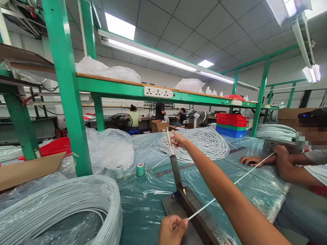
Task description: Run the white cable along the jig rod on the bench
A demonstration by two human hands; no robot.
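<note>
My left hand [173, 228], low in the middle, is closed with thumb and fingers pinching the end of a thin white cable [204, 207]. That cable stretches up to the right, passes behind my right forearm and reaches a co-worker's hands [279, 149]. A metal lever cutter [180, 180] with a raised arm stands on a flat base in front of me. Beside the worn top of its handle [169, 140] is my right hand [179, 139], fingers apart and not wrapped round it; whether they touch it I cannot tell.
A large coil of white cable [112, 200] lies at the front left, another coil [204, 144] farther back. Green tape [140, 168], a steel ruler [163, 173] and a plastic bag [109, 149] rest on the table. Red and blue trays [231, 132] stand behind; a green post [65, 85] rises left.
</note>
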